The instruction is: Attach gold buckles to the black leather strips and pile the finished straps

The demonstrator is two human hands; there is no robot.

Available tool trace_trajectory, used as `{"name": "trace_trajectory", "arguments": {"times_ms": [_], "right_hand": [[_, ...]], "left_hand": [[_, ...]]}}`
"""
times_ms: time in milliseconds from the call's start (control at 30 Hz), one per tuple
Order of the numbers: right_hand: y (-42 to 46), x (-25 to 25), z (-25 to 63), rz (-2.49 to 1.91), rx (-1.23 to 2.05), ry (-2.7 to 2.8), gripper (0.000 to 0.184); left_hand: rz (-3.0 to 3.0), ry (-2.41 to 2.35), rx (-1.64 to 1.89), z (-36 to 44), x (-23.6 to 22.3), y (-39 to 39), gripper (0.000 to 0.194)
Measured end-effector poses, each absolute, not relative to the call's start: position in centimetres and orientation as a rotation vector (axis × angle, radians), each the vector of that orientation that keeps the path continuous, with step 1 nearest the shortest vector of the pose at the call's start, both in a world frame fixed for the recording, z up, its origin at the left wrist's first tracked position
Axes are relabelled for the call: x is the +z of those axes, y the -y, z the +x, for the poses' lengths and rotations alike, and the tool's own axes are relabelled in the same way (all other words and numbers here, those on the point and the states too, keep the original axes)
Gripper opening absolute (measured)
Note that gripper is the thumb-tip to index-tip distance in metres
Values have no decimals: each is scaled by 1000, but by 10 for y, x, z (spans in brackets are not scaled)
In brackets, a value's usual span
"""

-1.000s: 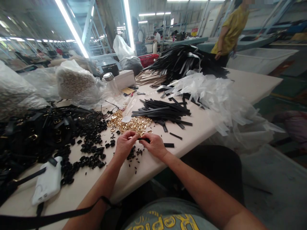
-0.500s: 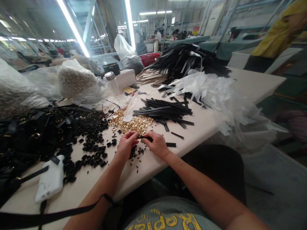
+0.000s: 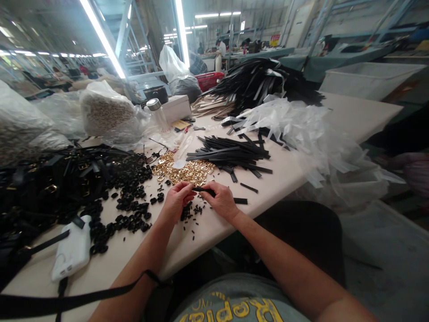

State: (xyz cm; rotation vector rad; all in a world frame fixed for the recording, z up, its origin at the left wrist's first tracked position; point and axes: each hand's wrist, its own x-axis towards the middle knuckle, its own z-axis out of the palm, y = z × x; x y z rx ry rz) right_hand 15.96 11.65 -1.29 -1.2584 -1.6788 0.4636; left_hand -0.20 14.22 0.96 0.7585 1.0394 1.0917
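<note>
A narrow black strap [image 3: 205, 190] is pinched between my two hands just above the table. My left hand [image 3: 177, 199] is closed on its left end, fingertips and thumb together. On the strap's right part my right hand [image 3: 220, 199] is closed, thumb along it; the fingers hide much of it. Directly beyond lie gold buckles [image 3: 187, 172] in a loose heap. Small black pieces [image 3: 191, 212] are scattered below my hands. A pile of black straps [image 3: 231, 152] lies farther off to the right, and another black strip [image 3: 240, 201] is beside my right hand.
Black rings [image 3: 134, 210] and a mound of buckled black straps [image 3: 40, 183] cover the left side. A white power bank [image 3: 73, 250] with a cable lies at the near left. Clear plastic strips [image 3: 301, 129] hang over the right edge. A glass bottle [image 3: 159, 114] stands behind the eyeglasses [image 3: 157, 154].
Both hands keep hold of the black strap in nearly the same place. The person in yellow at the upper right has gone out of view, exposing a white bin.
</note>
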Motion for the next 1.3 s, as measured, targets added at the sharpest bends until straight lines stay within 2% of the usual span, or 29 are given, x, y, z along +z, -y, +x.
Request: {"name": "trace_trajectory", "arguments": {"times_ms": [333, 700, 1033, 1300], "right_hand": [[-118, -15, 160, -1253, 508, 1649, 6], [-119, -17, 161, -1248, 532, 1621, 7], [-118, -14, 161, -1236, 551, 1594, 8], [-115, -12, 161, -1187, 547, 1656, 9]], "left_hand": [[867, -1040, 1070, -8, 8, -143, 36], [823, -1000, 976, -7, 15, -140, 42], [892, -962, 912, -7, 15, -138, 36], [782, -998, 989, -7, 13, -140, 42]]}}
